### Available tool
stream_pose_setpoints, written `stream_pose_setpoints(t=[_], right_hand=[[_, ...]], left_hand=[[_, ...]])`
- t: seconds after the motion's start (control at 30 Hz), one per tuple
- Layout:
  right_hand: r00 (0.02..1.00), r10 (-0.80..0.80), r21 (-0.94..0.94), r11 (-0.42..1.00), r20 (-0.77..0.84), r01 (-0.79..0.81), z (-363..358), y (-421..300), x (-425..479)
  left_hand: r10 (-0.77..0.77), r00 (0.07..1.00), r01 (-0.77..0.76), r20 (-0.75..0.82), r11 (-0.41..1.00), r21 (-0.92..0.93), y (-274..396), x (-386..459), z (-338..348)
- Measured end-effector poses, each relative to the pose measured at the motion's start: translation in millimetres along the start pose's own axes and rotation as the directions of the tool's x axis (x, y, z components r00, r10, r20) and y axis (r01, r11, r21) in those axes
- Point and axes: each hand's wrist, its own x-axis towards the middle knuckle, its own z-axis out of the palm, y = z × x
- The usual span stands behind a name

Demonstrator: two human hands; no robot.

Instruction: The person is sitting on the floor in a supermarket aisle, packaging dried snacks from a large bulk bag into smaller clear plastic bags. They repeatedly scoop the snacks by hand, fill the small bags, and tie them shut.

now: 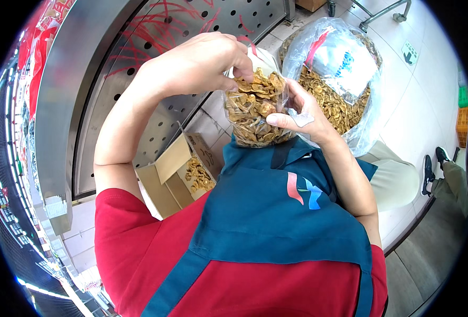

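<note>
A clear plastic bag (254,119) filled with dried brown slices stands upright before me, close to my apron (265,206). My right hand (305,111) grips its right side, thumb across the front, with a pale patch at the base of the thumb. From the left, my left hand (218,59) reaches over the bag's mouth, its thumb and bent fingers at the uppermost slices (263,85). Whether they pinch a slice or the plastic cannot be made out. Behind my right hand sits a large open clear bag (368,123) of similar slices, partly covered by crumpled plastic (345,59) bearing blue writing.
An open cardboard carton (170,166) with some dried slices (198,176) lies on the floor at left. Beside it rises a perforated metal panel (178,35) with red streaks. A wheeled metal frame (384,14) is at top right. Another person's shoes (428,170) show at far right, near an orange crate (463,123).
</note>
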Motion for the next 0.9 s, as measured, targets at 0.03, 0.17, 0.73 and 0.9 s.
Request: stream_pose_setpoints(t=[0.03,0.17,0.73,0.9], right_hand=[[1.0,-0.009,-0.004,1.0,0.001,0.009,0,1,0],[1.0,0.008,0.015,1.0,0.0,-0.008,-1,-2,1],[0.999,0.052,-0.017,0.998,-0.013,-0.053,-3,-5,-2],[0.999,0.035,-0.018,0.999,-0.016,-0.035,-3,-2,-1]], left_hand=[[0.004,1.0,-0.004,0.001,0.999,0.033,0,0,2],[0.038,0.998,-0.039,-0.049,0.999,-0.012,-1,-2,-3],[-0.244,0.967,0.213,-0.073,0.933,-0.29,0,8,13],[-0.223,0.973,0.193,-0.055,0.924,-0.33,1,10,19]])
